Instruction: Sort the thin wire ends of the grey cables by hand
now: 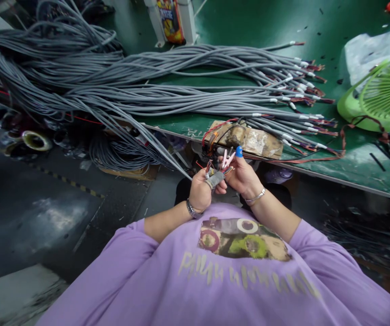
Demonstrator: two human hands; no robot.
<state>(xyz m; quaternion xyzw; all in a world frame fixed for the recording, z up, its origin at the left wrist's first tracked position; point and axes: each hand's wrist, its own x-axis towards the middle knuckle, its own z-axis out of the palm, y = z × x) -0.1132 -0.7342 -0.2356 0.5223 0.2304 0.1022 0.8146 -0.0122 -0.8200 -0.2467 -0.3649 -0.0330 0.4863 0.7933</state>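
Note:
My left hand [201, 192] is closed round the end of a grey cable [178, 168], and its thumb wears a grey wrap [215, 179]. Thin coloured wires [228, 170] fan out between my two hands. My right hand [244, 177] pinches at these wires, with a blue finger cover [239, 151] on one fingertip. A pale pink V-shaped piece [228, 159] stands up beside the right fingers; its kind and whether I grip it are unclear. Both hands are in front of the table edge, close to my body.
Many grey cables [140, 102] with stripped ends lie across the green table [249, 22]. Near its edge sits a taped brown block [252, 140] with wires. A green fan [381, 95] stands at the right, by a plastic bag [373, 54]. Cable coils [123, 156] lie below.

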